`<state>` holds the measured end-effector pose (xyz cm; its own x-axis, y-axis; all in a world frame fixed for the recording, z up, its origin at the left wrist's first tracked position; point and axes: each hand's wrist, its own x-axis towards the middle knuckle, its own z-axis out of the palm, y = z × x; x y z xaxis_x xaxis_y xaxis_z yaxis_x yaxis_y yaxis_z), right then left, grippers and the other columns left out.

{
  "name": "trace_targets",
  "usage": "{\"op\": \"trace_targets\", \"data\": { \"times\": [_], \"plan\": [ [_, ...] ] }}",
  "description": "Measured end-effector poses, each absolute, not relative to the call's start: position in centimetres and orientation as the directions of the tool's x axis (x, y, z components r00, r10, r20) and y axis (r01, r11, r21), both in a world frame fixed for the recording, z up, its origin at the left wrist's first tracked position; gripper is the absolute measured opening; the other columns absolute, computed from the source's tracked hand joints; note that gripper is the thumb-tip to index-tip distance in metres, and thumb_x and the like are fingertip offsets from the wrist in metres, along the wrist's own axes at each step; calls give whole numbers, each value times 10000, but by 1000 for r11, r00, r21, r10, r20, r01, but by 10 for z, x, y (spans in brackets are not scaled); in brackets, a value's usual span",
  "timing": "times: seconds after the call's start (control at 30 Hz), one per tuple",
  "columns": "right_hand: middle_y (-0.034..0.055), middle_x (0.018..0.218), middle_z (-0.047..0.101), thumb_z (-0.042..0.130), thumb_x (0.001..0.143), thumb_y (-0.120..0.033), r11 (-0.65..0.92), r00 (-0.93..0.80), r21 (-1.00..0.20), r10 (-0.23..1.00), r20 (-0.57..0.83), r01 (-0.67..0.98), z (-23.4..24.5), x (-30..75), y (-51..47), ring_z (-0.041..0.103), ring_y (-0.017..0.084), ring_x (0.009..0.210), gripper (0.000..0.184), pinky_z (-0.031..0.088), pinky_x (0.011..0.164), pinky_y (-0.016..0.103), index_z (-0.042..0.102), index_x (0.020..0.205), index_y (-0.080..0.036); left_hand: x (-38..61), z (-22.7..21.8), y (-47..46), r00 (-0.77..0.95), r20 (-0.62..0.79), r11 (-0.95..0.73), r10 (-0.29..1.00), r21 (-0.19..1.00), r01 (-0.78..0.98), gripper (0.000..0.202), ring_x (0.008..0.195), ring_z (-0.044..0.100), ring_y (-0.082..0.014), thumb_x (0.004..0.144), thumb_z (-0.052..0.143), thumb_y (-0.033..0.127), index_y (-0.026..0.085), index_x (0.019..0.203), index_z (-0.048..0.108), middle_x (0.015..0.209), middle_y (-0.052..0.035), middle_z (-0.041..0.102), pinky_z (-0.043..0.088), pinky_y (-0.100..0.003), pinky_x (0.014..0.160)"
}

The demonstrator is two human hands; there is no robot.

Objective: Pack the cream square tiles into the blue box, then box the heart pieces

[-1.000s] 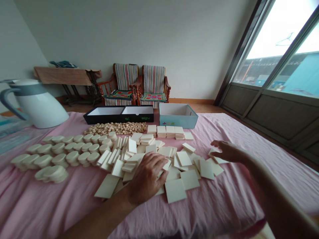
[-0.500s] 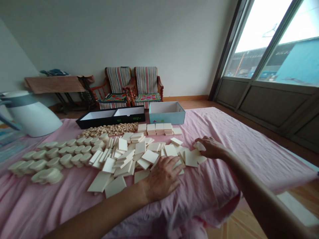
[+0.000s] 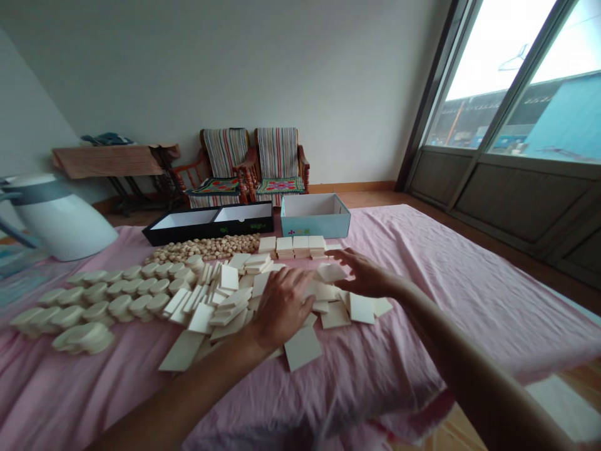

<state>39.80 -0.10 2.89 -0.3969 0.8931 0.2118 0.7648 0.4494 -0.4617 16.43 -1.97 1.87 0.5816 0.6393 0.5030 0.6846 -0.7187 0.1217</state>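
A loose heap of pale square wooden tiles (image 3: 303, 349) lies across the middle of the pink cloth. Palm down, my left hand (image 3: 284, 307) rests on the heap with its fingers stretched out; what lies under the palm is hidden. My right hand (image 3: 369, 274) is at the heap's right side, with thumb and fingers around one square tile (image 3: 330, 272). Behind the heap, near the right fingertips, stand short stacks of square tiles (image 3: 300, 245) in a row.
To the left are rows of rounded wooden pieces (image 3: 119, 305) in stacks. Many small wooden pieces (image 3: 201, 249) lie before a black two-part box (image 3: 248, 225). A light blue box (image 3: 315, 224) stands beside it. A white jug (image 3: 70, 219) is at far left.
My right hand has moved left and inward with a tile at its fingers. My left hand has shifted left and farther over the heap, uncovering tiles near the front edge.
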Motion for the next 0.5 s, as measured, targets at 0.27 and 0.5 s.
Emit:
{"op": "trace_targets", "data": {
  "times": [0.27, 0.5],
  "plan": [
    [221, 1349, 490, 654, 732, -366, 288, -321, -325, 946, -51, 901, 28, 430, -47, 458, 350, 1237, 727, 375, 1009, 499, 419, 1364, -93, 174, 18, -7, 702, 403, -798, 587, 142, 586, 520, 1205, 456, -283, 778, 660, 411, 196, 1237, 542, 1292, -110, 543, 355, -445, 1015],
    [212, 1308, 522, 688, 686, -334, 279, -304, -254, 950, -66, 926, 9, 414, -61, 464, 356, 1187, 799, 401, 942, 460, 386, 1377, -70, 235, 21, 36, 895, 87, -899, 438, 67, 433, 778, 1333, 306, -363, 684, 631, 658, 210, 1306, 494, 1436, -161, 399, 239, -556, 1057]
  ]
}}
